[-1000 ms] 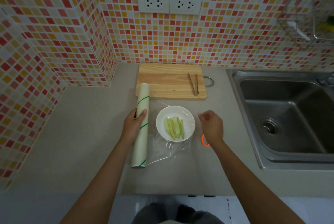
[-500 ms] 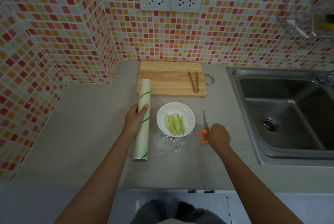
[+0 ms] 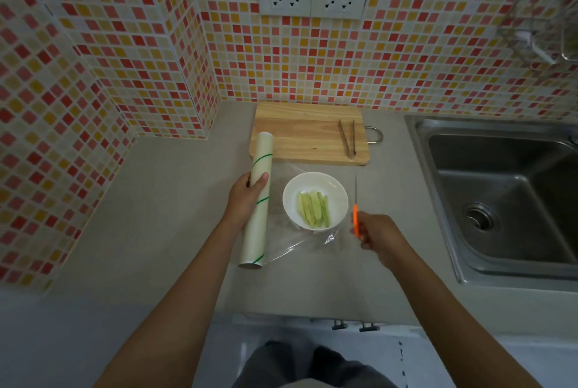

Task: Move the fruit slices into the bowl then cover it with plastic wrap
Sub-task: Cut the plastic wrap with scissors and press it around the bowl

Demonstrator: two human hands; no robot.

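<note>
A white bowl sits mid-counter with several pale green fruit slices lying in it. A sheet of clear plastic wrap runs from the roll across the bowl and lies crinkled on the counter in front of it. The plastic wrap roll, white with green stripes, lies left of the bowl, and my left hand grips its middle. Right of the bowl, my right hand holds orange-handled scissors, blades pointing away from me.
A wooden cutting board lies behind the bowl against the tiled wall, with metal tongs on its right side. A steel sink fills the right. Tiled walls close in the back and left. The counter's front edge is near my body.
My right hand went from the wrap's edge beside the bowl down to the scissors on the counter, took hold of them and lifted them. My left hand stayed on the roll.
</note>
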